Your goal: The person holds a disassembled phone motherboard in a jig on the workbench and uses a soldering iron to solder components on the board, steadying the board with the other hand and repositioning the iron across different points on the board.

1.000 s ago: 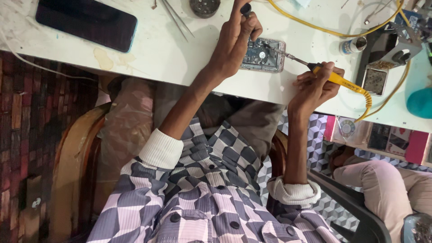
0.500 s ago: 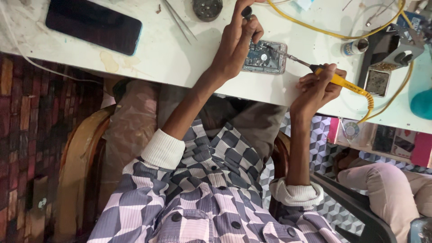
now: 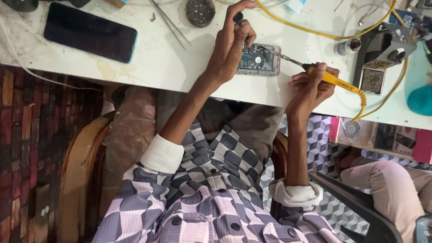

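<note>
**Soldering an opened phone at a white bench**

Head view, looking down along the person's own chest: the image appears upside down, with the checked shirt at the bottom and the bench (image 3: 148,63) across the top.

The left hand (image 3: 231,45) is resting on the opened phone (image 3: 260,60), which is lying near the bench's front edge; its fingers are curled narrowly, pinching a small dark object, too small to identify, above the phone's far end. The right hand (image 3: 310,85) is gripping the yellow soldering iron (image 3: 330,80) firmly, fingers wrapped around the handle, its metal tip reaching onto the exposed circuit board.

Judging by this, the back cover is already off and soldering is under way; reassembly appears to be still ahead.

Containers: a round dark tin (image 3: 200,11) is sitting at the bench's far edge, its contents unclear. A small square tray (image 3: 371,80) beside the iron's coiled cord is holding what looks like grey cleaning wool. A small open pot (image 3: 347,46) is standing near it.

A second, intact phone (image 3: 90,32) is lying screen-up towards the bench's left end, with tweezers (image 3: 170,23) beside it.
</note>
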Available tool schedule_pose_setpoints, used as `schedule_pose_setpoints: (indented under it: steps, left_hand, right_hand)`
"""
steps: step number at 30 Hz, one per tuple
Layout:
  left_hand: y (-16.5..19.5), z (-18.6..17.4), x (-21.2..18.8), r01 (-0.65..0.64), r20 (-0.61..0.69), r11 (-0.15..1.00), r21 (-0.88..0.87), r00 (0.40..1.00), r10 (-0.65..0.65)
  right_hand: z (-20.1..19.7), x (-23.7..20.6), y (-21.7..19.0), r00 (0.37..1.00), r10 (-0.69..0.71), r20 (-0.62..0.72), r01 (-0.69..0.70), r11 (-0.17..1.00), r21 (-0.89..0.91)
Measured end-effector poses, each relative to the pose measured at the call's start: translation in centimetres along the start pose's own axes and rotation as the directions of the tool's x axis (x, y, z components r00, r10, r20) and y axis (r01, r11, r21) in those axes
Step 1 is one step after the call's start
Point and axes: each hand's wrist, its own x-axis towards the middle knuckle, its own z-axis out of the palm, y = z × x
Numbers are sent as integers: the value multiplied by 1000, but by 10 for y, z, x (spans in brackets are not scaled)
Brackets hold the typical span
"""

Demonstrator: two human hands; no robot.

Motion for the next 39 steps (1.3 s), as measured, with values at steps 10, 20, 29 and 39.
schedule_pose_setpoints:
  steps: [10,20,29,39]
  left_hand:
    - [1,0,-1,27,0,999,-20,1000,-27]
    - [3,0,0,5,-8,1000,-20,1000,-5]
    - [-1,-1,0,2,-4,1000,2,1000,-2]
    - [-19,2,-3,-8,-12,999,32,1000,8]
  right_hand:
    - [-4,1,6,1000,-23,-19,24,997,74]
    - [-5,2,9,996,9,-86,3,991,136]
    - [-6,0,8,999,-32,-34,33,998,47]
    - [-5,1,6,999,-28,-36,29,999,31]
